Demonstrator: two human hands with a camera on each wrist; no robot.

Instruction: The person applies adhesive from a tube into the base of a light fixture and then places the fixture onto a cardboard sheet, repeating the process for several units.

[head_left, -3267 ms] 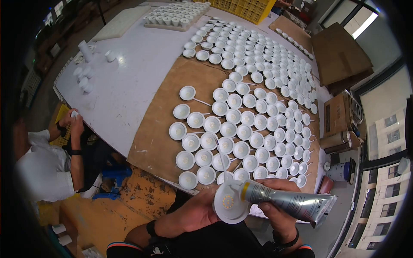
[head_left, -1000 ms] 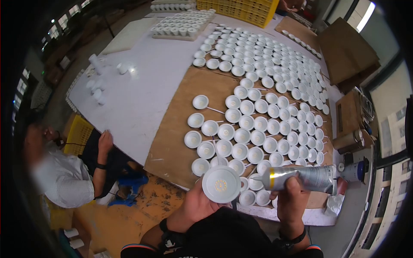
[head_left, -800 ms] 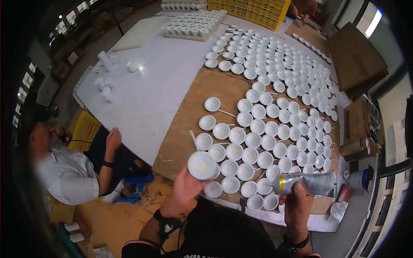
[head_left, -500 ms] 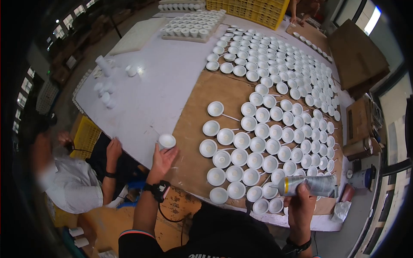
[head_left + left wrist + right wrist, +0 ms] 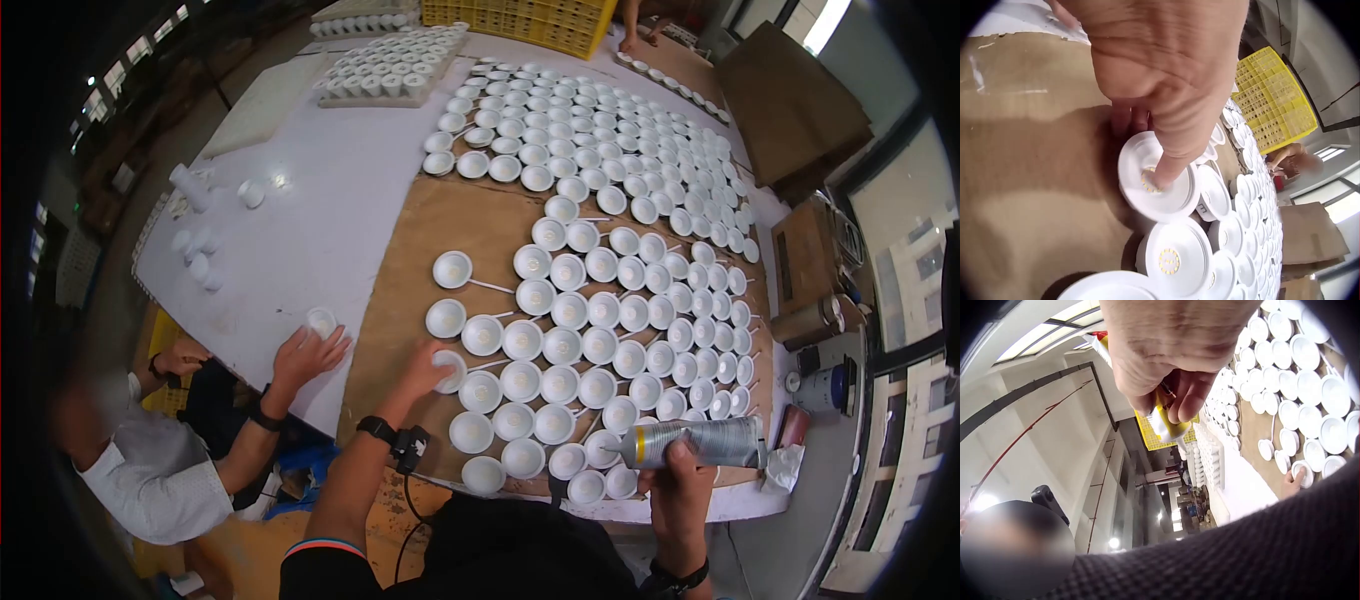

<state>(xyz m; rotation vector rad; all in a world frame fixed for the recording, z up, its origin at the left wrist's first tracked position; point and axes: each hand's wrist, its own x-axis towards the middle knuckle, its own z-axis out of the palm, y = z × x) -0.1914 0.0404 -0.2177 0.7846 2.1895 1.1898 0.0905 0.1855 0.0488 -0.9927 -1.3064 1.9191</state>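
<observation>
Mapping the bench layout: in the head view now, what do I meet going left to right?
White cylinder → lone white cup → neighbour's outstretched hand → left hand at a white dish → silver tube in the right hand → blue can.

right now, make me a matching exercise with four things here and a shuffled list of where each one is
Things:
1. left hand
2. silver tube
3. large yellow crate
4. brown cardboard

Places:
A. under rows of white cups
B. gripping one white cup
C. far side of the table
D. in the right hand

Pairs: 1-B; 2-D; 3-C; 4-A
</observation>
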